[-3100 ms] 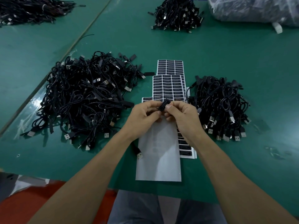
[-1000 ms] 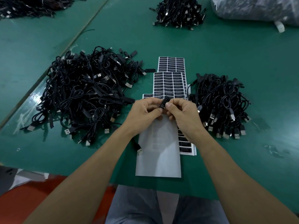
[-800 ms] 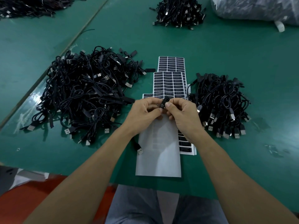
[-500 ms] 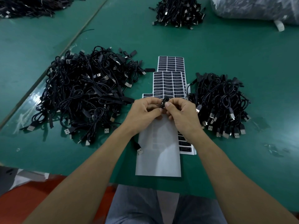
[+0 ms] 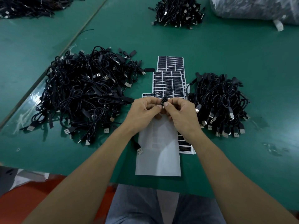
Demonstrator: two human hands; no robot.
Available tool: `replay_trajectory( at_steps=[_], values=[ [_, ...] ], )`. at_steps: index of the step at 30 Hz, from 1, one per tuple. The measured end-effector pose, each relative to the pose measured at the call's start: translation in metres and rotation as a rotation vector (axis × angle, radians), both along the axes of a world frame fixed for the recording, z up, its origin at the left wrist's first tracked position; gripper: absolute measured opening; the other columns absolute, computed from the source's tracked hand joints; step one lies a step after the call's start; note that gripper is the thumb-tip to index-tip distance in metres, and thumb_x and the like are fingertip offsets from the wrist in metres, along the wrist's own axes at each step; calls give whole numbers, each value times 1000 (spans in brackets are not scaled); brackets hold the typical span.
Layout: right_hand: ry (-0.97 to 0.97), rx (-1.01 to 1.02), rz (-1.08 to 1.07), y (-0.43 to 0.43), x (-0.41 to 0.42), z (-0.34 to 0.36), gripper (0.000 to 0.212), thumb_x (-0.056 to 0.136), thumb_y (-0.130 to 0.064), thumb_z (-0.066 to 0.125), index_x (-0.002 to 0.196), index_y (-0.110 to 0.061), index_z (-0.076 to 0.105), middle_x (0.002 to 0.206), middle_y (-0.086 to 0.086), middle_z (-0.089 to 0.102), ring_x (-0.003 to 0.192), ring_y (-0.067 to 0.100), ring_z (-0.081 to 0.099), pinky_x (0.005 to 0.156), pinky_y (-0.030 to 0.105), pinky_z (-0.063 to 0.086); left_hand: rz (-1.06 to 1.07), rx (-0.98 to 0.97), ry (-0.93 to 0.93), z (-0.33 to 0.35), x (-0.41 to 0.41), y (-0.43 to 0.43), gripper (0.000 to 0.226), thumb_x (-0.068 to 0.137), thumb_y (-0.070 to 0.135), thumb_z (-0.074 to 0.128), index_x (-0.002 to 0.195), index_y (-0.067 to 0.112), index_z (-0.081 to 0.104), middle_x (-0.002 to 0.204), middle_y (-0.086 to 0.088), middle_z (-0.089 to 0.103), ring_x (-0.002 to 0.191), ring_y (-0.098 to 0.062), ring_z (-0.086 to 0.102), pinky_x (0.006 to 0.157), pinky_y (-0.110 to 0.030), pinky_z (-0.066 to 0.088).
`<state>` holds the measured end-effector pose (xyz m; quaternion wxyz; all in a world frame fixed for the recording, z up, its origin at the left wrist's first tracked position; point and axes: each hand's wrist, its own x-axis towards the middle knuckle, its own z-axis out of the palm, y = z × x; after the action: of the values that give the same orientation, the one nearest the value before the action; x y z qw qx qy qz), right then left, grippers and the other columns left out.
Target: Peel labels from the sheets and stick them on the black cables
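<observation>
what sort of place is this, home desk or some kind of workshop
Most likely a factory assembly or packing bench. Heaps of identical black cables lie on a green table, label sheets sit between them, and the left hand and right hand pinch one cable for labelling.

No text can be read. The front label sheet [image 5: 168, 83] carries three columns of black labels with fine white print, too small to make out. The same holds for the rear label sheet [image 5: 170, 63] and the edge labels [image 5: 184, 145] by the right forearm. The black cable end [image 5: 163, 101], pinched between left hand [image 5: 142, 110] and right hand [image 5: 182, 113], shows no readable marking.
</observation>
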<state>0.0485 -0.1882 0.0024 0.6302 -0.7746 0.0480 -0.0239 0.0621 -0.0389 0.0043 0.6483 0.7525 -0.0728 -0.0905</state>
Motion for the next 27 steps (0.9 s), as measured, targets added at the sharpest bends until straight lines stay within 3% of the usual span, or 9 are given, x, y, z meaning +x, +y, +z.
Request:
replay_trajectory(
  at_steps=[13, 19, 24, 27],
  values=[
    [-10, 6, -28, 3, 0, 0, 17, 92, -11, 67, 76, -17, 69, 54, -17, 64, 52, -3, 56, 56, 11, 43, -10, 16, -4, 4, -1, 0, 24, 96, -6, 56, 87, 13, 67, 58, 9, 69, 56, 0, 62, 61, -12, 50],
    [8, 7, -83, 6, 1, -1, 9, 87, -18, 74, 81, -17, 68, 73, -3, 71, 64, 4, 62, 65, 23, 49, 8, 22, -7, 3, 0, 0, 27, 96, -6, 56, 86, 16, 67, 58, 9, 70, 54, 0, 62, 60, -13, 51],
    [60, 61, -174, 4, 3, -2, 39, 76, -28, 84, 92, -25, 49, 87, 6, 68, 83, 25, 64, 81, 45, 56, 2, 21, -31, 1, 1, 2, 25, 96, -7, 56, 90, 14, 69, 66, 5, 71, 61, -3, 63, 65, -16, 53],
    [36, 46, -120, 3, 4, -4, 29, 79, -28, 83, 98, -28, 60, 83, -2, 68, 81, 14, 65, 79, 35, 56, -11, 22, -45, 0, 1, 2, 26, 95, -8, 55, 91, 13, 69, 66, 6, 71, 63, -1, 63, 64, -15, 52]
  ],
)
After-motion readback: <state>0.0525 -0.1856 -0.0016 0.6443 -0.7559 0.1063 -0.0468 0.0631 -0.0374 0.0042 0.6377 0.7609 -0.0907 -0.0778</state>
